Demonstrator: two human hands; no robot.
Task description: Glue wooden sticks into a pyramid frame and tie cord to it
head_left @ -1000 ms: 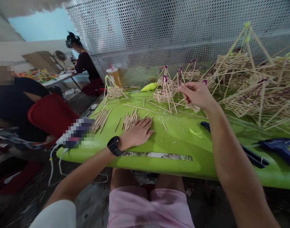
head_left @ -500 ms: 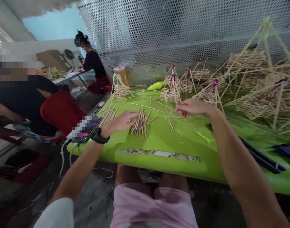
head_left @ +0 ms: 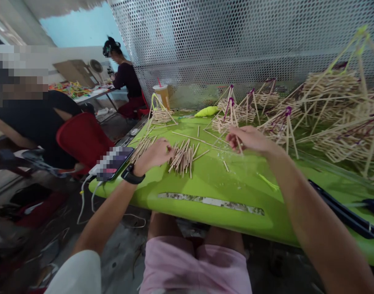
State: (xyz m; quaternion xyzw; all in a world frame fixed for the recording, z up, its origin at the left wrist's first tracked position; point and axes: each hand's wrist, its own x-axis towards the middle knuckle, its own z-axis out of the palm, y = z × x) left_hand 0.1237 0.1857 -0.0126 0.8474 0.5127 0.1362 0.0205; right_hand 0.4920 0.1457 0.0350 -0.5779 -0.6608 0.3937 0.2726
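Observation:
A pile of thin wooden sticks point(head_left: 183, 159) lies on the green table in front of me. At the pile's left edge is my left hand point(head_left: 154, 156), its fingers curled in; whether anything is inside them is hidden. My right hand point(head_left: 248, 139) is closed in a pinch on a thin wooden stick point(head_left: 240, 145), which points down toward the tabletop. Just behind that hand stands a stacked stick piece point(head_left: 225, 120) with purple ties on top. Two long sticks point(head_left: 194, 140) lie between the hands, and a short stick point(head_left: 225, 165) is nearer to me.
More stacked stick pieces point(head_left: 330, 85) crowd the right side. Loose sticks point(head_left: 141, 149) and a phone point(head_left: 116, 163) with a cable lie left. A drink cup point(head_left: 161, 96) and yellow-green yarn point(head_left: 207, 111) stand farther back. Two people sit at the left.
My left hand has drawn back from over the stick pile to its left edge, its fingers curling. The stick in my right hand now shows below the fingers. The view has shifted slightly.

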